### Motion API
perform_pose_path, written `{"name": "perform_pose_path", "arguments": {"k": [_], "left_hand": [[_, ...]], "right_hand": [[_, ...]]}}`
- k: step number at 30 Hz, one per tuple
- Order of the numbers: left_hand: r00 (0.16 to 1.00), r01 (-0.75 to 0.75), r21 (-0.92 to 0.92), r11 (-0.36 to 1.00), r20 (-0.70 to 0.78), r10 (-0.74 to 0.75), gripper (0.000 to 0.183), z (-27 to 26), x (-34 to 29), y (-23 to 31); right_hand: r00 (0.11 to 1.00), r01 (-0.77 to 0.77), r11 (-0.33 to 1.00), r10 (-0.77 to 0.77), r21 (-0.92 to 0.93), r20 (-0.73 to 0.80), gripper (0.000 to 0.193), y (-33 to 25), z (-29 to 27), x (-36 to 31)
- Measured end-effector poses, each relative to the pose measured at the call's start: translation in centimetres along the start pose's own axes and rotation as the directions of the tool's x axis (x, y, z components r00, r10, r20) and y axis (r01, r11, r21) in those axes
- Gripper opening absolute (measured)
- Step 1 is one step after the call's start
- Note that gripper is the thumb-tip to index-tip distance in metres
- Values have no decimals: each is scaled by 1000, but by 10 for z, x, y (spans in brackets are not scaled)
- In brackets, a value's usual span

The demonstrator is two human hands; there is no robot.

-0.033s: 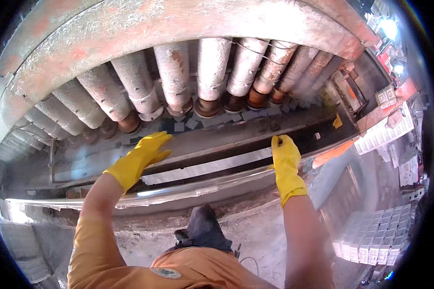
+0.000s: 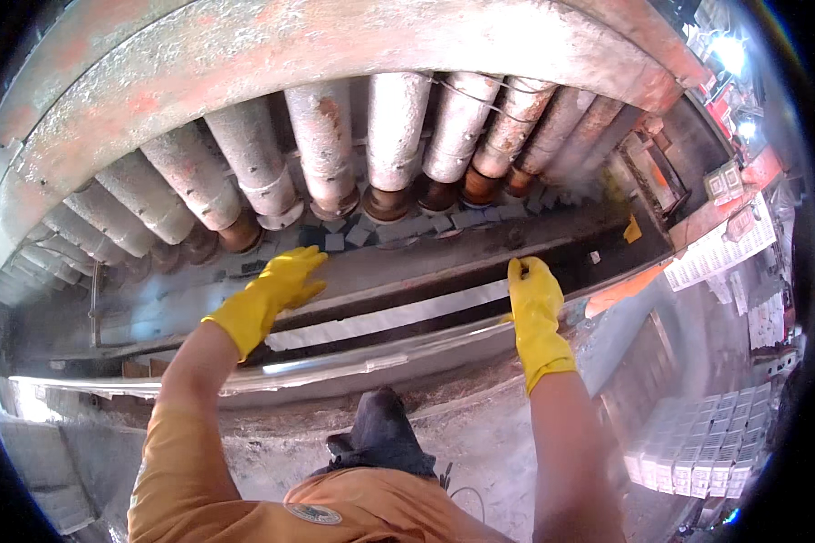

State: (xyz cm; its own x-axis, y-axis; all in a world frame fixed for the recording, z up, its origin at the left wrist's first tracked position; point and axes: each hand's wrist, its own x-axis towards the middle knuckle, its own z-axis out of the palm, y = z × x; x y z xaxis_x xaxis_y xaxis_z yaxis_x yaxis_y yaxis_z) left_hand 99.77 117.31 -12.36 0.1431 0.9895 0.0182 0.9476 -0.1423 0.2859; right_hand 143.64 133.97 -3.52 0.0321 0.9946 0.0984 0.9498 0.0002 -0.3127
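My left hand [image 2: 267, 297], in a yellow rubber glove, reaches over the machine's trough with its fingers stretched out. It hovers near the left end of a long white strip [image 2: 389, 322], holding nothing that I can see. My right hand [image 2: 535, 312], gloved the same way, is at the strip's right end with its fingers curled down and closed. Whether it grips the strip or something smaller is hidden by the glove.
Thick whitish cylinders [image 2: 394, 136] with rusty lower ends hang in a row beneath a curved beam [image 2: 335, 41]. Small grey square pieces [image 2: 359, 233] lie below them. A metal rail [image 2: 335, 369] runs along the near edge. Stacked white blocks [image 2: 697, 443] stand at the right.
My left hand has shifted very slightly right. My right hand stays at the strip's end, almost unmoved.
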Motion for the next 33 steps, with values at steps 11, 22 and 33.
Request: {"name": "perform_pose_path", "arguments": {"k": [11,22,33], "left_hand": [[933,105,122,987,333,-140,79,74,70,20],[932,142,69,987,328,-157,83,80,10,7],[817,577,225,785,-151,-557,78,109,-3,27]], "right_hand": [[994,-79,997,78,16,78,37,18,-5,-20],[989,-89,994,80,68,125,38,39,-11,-35],[990,-93,989,80,114,117,35,71,-15,-62]]}}
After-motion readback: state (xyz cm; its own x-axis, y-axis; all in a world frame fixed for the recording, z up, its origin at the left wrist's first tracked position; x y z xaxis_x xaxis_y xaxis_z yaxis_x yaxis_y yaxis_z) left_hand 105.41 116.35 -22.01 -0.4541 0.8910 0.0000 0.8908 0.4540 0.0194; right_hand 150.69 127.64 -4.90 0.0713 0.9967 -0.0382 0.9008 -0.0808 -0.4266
